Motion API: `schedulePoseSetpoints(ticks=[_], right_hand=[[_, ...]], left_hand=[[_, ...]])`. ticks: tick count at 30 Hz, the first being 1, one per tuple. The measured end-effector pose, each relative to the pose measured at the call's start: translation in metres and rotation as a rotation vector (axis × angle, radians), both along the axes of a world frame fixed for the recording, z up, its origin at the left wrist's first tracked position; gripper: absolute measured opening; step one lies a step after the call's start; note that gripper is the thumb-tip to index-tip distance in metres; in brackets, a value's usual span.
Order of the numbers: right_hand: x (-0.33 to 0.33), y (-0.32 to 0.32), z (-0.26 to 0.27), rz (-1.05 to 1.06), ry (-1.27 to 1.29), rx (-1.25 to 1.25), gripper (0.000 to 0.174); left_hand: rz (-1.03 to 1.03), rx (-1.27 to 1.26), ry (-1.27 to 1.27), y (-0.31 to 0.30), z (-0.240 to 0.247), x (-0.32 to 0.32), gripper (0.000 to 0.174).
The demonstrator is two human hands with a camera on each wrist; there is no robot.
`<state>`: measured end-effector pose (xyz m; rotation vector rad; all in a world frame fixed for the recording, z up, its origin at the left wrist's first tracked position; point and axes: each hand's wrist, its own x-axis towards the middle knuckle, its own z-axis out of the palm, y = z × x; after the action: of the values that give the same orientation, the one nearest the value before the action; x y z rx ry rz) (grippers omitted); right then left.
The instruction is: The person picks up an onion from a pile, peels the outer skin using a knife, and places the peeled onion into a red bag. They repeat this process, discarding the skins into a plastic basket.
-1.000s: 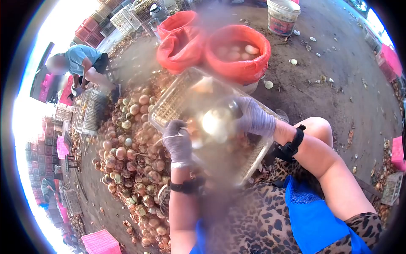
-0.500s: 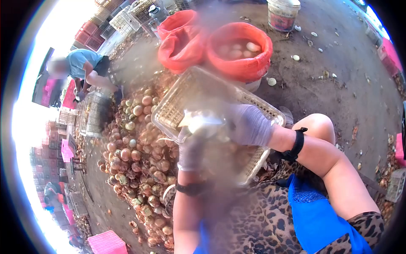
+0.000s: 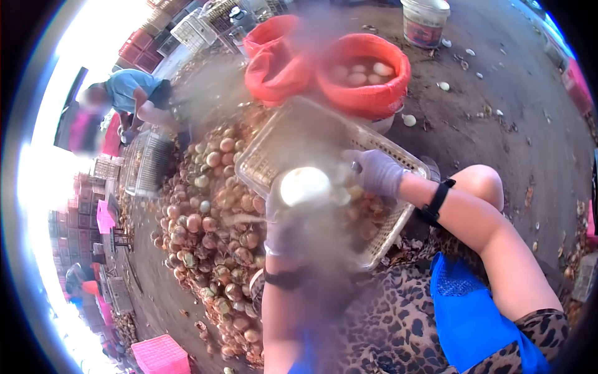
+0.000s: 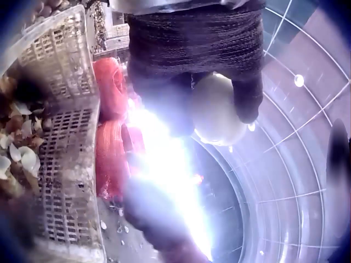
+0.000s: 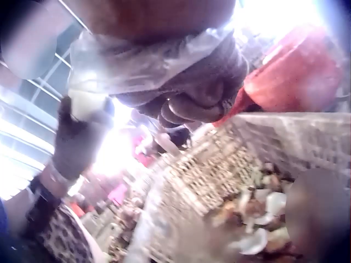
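In the head view my gloved left hand [image 3: 281, 234] holds a peeled white onion [image 3: 305, 186] over a pale plastic crate [image 3: 249, 163]. The left wrist view shows gloved fingers curled round that smooth onion [image 4: 219, 112]. To its right, a little apart from the onion, is my gloved right hand [image 3: 380, 171]. A small dark metallic object [image 3: 355, 166] shows at its fingertips, too blurred to name. Curled fingers of the right hand [image 5: 192, 93] appear in the right wrist view. Loose onion skins and pieces [image 4: 22, 156] lie inside the crate.
A heap of unpeeled onions [image 3: 215, 230] covers the ground left of the crate. Beyond it stand a red-lined bucket [image 3: 367, 96] of peeled onions and another red bag [image 3: 274, 71]. A person [image 3: 134, 93] bends over another crate [image 3: 140, 171]. A white bucket [image 3: 425, 22] stands farther back.
My right hand was up against the onion and has drawn back to the right, leaving a gap. The left hand still holds the onion, whose round white side now shows more fully.
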<state>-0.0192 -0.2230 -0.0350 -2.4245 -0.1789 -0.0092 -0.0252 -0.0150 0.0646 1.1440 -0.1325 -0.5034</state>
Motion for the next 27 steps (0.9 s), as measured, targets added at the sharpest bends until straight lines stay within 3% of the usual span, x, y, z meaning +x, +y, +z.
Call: schedulePoseSetpoints(ticks=[2, 4, 6, 9, 13, 15, 17, 18, 19, 20, 21, 22, 24, 26, 27], right_hand=[[-0.005, 0.002, 0.004, 0.053, -0.174, -0.044, 0.036], [-0.029, 0.013, 0.067, 0.079, -0.215, 0.110, 0.038], [-0.028, 0.017, 0.063, 0.122, -0.197, -0.039, 0.045], [-0.023, 0.008, 0.052, 0.134, -0.100, -0.179, 0.051], [0.001, -0.030, 0.034, 0.261, 0.078, -0.249, 0.036], [-0.003, -0.037, 0.027, 0.267, 0.213, -0.335, 0.036], [-0.008, -0.037, 0.016, 0.239, 0.285, -0.387, 0.036], [-0.013, -0.034, 0.000, 0.101, 0.293, -0.353, 0.032], [-0.017, -0.040, -0.012, 0.116, 0.347, -0.331, 0.031], [-0.032, -0.039, 0.010, 0.172, 0.251, -0.489, 0.030], [-0.037, -0.042, 0.011, 0.148, 0.251, -0.412, 0.041], [-0.039, -0.045, 0.007, 0.134, 0.252, -0.334, 0.052], [-0.034, -0.048, -0.027, 0.143, 0.153, -0.285, 0.053], [-0.028, -0.050, -0.034, 0.167, 0.165, -0.274, 0.050], [-0.021, -0.050, -0.030, 0.187, 0.226, -0.288, 0.047]], left_hand=[[0.092, 0.135, -0.220, 0.014, -0.037, 0.017, 0.079], [0.148, 0.291, -0.422, 0.015, -0.051, 0.020, 0.076], [0.040, -0.031, -0.010, 0.003, -0.032, 0.010, 0.071], [0.013, 0.166, -0.135, -0.003, -0.030, 0.003, 0.068], [0.101, 0.350, -0.440, -0.004, -0.031, -0.006, 0.069], [0.093, 0.296, -0.258, -0.008, -0.025, -0.004, 0.066], [0.041, 0.290, -0.370, -0.014, -0.037, 0.001, 0.057], [0.022, 0.229, -0.239, -0.015, -0.058, 0.009, 0.054], [-0.005, 0.170, -0.115, -0.019, -0.080, 0.020, 0.051], [-0.034, 0.118, 0.011, -0.027, -0.093, 0.033, 0.048], [-0.014, 0.144, 0.115, -0.036, -0.096, 0.043, 0.048], [-0.074, 0.057, 0.165, -0.049, -0.089, 0.057, 0.048], [-0.120, -0.131, 0.235, -0.075, -0.054, 0.075, 0.042], [-0.213, -0.213, -0.099, -0.102, -0.017, 0.110, 0.034], [-0.102, -0.169, -0.104, -0.101, -0.006, 0.124, 0.030]])
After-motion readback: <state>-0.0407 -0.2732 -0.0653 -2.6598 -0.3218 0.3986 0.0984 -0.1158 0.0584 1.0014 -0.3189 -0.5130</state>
